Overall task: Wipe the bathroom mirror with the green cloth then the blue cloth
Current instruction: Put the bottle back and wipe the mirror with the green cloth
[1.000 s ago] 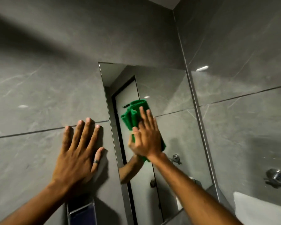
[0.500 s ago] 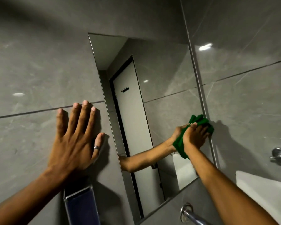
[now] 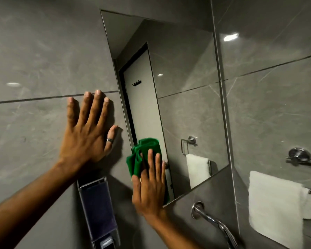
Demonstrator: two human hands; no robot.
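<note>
The tall mirror (image 3: pixel 183 83) is set into the grey tiled wall and reflects a pale door and a towel. My right hand (image 3: pixel 150 186) presses the bunched green cloth (image 3: pixel 142 155) flat against the mirror's lower left corner, fingers stretched over the cloth. My left hand (image 3: pixel 87 133) lies flat on the wall tile just left of the mirror, fingers spread, a ring on the thumb, holding nothing. No blue cloth shows in this view.
A soap dispenser (image 3: pixel 97 211) hangs on the wall below my left hand. A chrome spout (image 3: pixel 214 221) sticks out under the mirror. On the right wall a white towel (image 3: pixel 275 207) hangs from a chrome rail (image 3: pixel 302 157).
My right hand has swept the green cloth from the mirror's right edge down to its lower left corner. The left hand stays planted on the wall. The camera has tilted lower.
</note>
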